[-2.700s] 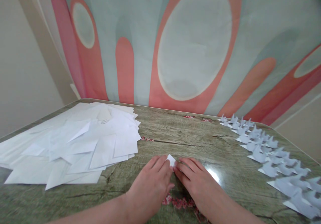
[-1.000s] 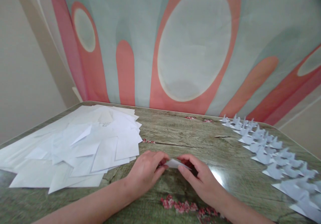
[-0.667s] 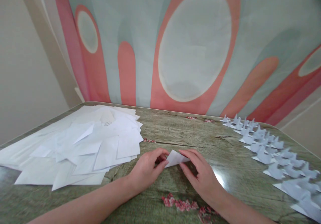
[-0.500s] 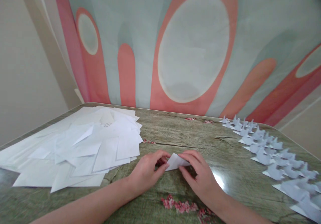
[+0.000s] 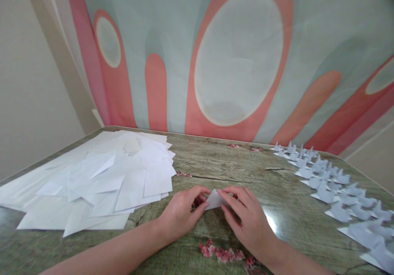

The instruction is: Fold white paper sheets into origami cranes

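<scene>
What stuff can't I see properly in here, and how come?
All in the head view:
- Sides of the folded paper: covered by the left hand and right hand.
- Small marks on a sheet: too tiny and blurry to read.
- Bottom of the paper pile: hidden under the top sheets.
- Nearest folded paper birds: cut off by the right edge.
</scene>
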A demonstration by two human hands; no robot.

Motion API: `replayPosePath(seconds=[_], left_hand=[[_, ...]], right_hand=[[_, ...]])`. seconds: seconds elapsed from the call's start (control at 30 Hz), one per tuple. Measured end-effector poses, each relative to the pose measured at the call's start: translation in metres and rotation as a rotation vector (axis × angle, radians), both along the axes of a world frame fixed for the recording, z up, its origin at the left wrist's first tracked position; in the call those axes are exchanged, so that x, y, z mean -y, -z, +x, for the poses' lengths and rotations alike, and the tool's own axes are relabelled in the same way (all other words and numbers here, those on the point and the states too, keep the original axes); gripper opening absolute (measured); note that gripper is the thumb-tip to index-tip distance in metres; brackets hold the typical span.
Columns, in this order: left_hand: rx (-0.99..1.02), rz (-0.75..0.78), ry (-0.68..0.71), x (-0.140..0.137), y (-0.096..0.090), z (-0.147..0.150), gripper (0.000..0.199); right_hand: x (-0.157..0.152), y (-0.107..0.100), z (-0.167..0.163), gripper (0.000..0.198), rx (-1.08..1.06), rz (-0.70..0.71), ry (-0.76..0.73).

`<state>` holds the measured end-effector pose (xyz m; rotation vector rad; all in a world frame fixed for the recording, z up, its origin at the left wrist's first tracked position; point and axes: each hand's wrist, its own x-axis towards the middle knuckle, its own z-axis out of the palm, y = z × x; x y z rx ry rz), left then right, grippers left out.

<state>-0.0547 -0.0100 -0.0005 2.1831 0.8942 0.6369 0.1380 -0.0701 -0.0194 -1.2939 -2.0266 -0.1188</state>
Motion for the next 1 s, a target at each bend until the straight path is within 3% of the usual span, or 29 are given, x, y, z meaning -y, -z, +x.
replayPosePath(seconds=[0.13,0.37,0.77,1.0], left_hand=[[-0.004,0.007,0.002,-0.0006,0.0018,-0.0008,0.026],[-0.005,0.024,0.074,0.0013,0.0,-0.0019,0.038],[-0.021,0.196,0.103,0.0024,-0.0028,-0.0022,0.034],[0.002,0.199,0.058,-0.0013,0.0026,-0.0013,0.027]], right_hand=[[0.0008,0.0021,-0.0001,0.034,-0.055,0.003,-0.04],[0.0044,-0.0012,0.0,0.016,-0.148,-0.075,-0.062],[0.0071,-0.0016,-0.0012,0.021,-0.103,-0.117,-0.153],[0.0022,0.0033,-0.0008,0.028,-0.101,-0.176,-0.158]])
